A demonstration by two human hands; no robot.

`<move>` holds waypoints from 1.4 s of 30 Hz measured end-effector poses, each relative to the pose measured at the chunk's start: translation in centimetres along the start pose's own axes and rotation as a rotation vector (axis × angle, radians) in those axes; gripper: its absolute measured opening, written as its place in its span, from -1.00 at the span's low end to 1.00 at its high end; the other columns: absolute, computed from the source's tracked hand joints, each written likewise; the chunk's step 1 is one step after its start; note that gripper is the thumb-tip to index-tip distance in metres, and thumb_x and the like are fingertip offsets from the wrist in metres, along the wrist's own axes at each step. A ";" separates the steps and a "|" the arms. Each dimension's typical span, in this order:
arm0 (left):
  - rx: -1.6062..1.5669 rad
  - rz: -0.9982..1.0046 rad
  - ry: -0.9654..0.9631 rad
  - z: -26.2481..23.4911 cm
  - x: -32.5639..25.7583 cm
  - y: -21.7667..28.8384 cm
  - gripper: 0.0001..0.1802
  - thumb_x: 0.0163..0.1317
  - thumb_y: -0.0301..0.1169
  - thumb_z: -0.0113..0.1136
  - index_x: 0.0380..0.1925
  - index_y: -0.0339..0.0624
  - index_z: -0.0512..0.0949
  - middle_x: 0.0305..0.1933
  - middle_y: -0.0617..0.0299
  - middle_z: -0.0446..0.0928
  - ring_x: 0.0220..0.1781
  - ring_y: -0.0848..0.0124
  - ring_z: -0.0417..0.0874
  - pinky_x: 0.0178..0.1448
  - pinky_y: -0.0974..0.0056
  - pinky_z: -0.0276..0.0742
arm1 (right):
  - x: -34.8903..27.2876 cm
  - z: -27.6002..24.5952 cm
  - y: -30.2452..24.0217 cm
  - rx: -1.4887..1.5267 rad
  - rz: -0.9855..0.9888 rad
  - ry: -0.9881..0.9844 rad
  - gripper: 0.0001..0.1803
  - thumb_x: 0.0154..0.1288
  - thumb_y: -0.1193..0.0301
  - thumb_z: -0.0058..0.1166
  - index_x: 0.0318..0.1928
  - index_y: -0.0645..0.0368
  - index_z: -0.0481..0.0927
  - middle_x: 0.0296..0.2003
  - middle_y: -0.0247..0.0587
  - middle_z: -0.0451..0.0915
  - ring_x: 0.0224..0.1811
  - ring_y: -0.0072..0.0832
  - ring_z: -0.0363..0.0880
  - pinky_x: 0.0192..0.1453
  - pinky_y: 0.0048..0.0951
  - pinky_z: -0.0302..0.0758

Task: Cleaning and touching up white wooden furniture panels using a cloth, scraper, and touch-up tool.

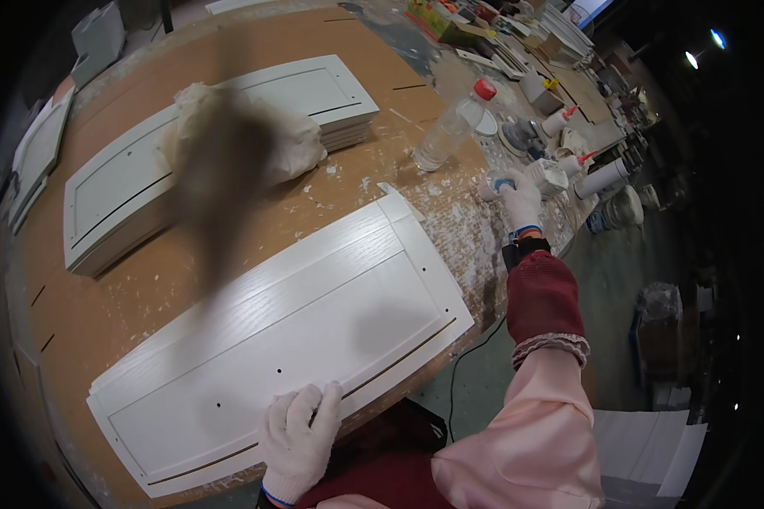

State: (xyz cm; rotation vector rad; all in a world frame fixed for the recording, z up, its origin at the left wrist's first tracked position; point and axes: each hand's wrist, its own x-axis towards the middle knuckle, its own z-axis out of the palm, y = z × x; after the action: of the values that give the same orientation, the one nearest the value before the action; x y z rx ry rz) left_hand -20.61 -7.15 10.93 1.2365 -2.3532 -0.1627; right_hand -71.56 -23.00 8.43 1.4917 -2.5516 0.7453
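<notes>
A white panel (289,327) with a grooved front edge and small holes lies on the table in front of me. At its near edge rests my left hand (301,433) in a white glove, fingers stretched over the surface and open. My right hand (523,202), also gloved, reaches past the panel's right end. Its fingers are closed round a small blue-topped item (502,183), whose exact kind is partly hidden. Near that hand stands a clear plastic bottle (452,131) with a red cap.
Farther back, a stack of white panels (123,174) carries a crumpled cream cloth (295,148). A blurred dark shape (229,161) blocks part of the view. Red-tipped glue bottles (558,121), a sander (518,136) and other clutter crowd the right side. A cable (457,373) hangs below the table edge.
</notes>
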 end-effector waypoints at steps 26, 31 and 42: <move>-0.084 -0.033 -0.124 -1.4 0.6 0.2 -0.46 -0.13 -0.37 0.42 -0.02 0.00 0.59 -0.15 0.34 0.48 -0.19 0.31 0.52 -0.16 0.19 0.43 | -3.8 -3.3 2.3 1.371 0.407 -0.245 -0.68 0.31 0.53 0.01 0.06 0.31 0.54 -0.32 -0.31 0.61 -0.58 -0.68 0.45 -0.59 -0.71 0.37; -0.042 -0.031 -0.071 -1.5 0.5 0.5 -0.47 -0.12 -0.37 0.42 -0.02 -0.01 0.59 -0.14 0.34 0.48 -0.18 0.31 0.52 -0.15 0.17 0.43 | -4.0 -4.0 3.4 0.991 0.356 -0.085 -0.66 0.28 0.51 0.02 0.06 0.37 0.54 -0.21 -0.27 0.62 -0.39 -0.62 0.52 -0.27 -0.60 0.47; -0.068 -0.052 -0.107 -1.1 0.1 0.5 -0.32 -0.27 -0.35 0.47 0.03 0.03 0.57 -0.09 0.30 0.45 -0.12 0.22 0.50 -0.06 0.14 0.42 | 0.3 1.2 -0.1 -0.122 -0.054 0.033 -0.73 0.11 0.35 0.09 -0.15 0.09 0.64 -0.25 0.10 0.62 -0.13 0.02 0.58 -0.04 -0.13 0.46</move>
State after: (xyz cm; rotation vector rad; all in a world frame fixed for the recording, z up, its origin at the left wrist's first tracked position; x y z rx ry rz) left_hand -20.49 -6.79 12.09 1.2859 -2.3854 -0.3306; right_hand -71.39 -23.80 7.55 1.4914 -2.4732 0.5902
